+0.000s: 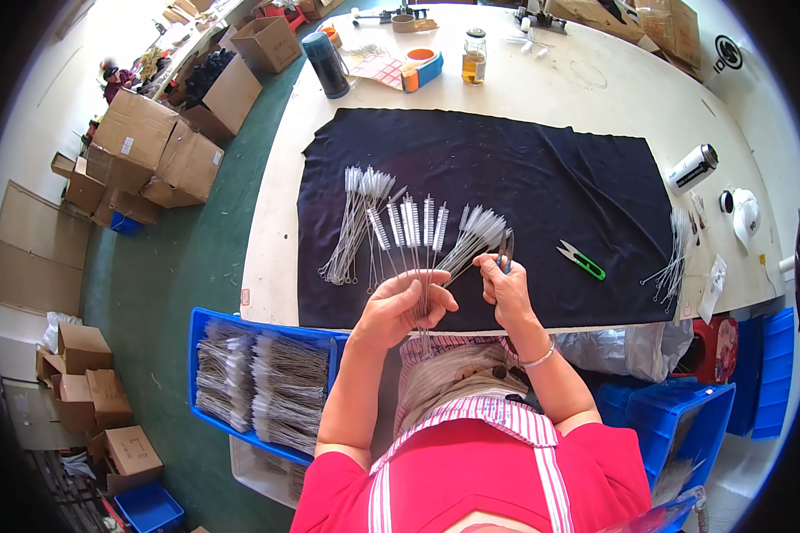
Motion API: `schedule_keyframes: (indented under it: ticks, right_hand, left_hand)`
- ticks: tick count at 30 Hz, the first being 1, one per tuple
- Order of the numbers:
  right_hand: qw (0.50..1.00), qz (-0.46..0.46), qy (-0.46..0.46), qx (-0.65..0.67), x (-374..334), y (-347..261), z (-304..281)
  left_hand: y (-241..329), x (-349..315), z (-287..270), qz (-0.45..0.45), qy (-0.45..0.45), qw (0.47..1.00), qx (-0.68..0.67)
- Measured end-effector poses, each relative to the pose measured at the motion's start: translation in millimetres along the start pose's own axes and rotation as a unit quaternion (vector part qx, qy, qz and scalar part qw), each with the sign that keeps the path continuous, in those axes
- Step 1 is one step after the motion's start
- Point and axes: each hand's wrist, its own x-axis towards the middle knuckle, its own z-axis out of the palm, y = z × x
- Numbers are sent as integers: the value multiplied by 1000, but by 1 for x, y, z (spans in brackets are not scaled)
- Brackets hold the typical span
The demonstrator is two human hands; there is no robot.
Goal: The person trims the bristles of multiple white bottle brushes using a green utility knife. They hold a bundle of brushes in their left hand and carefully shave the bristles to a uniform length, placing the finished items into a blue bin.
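My left hand is closed around the wire stems of several small tube brushes, their white bristle heads fanned upward. Close by on the right, my right hand grips a pair of pliers with its jaws pointing away from me; bluish handles partly show between the fingers. Both hands are over the near part of a black cloth. A pile of loose brushes lies left of the fan, and another bunch lies between the two hands, heads pointing far right. Green-handled thread snips rest farther right.
A blue bin full of brushes stands by the table's near left edge. More brushes lie at the cloth's right side, near a white tumbler. Toward the back are a dark bottle, a tape dispenser and a glass jar.
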Motion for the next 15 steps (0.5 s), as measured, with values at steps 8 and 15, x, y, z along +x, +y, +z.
schedule_keyframes:
  ticks: [8,15]
  right_hand:
    - [1000,14,2,7,0,2,-1]
    - [999,19,19,26,1,5,-10]
  left_hand:
    - [5,1,-4,-14,42,999,31]
    - [16,8,-6,-16,58,997,55]
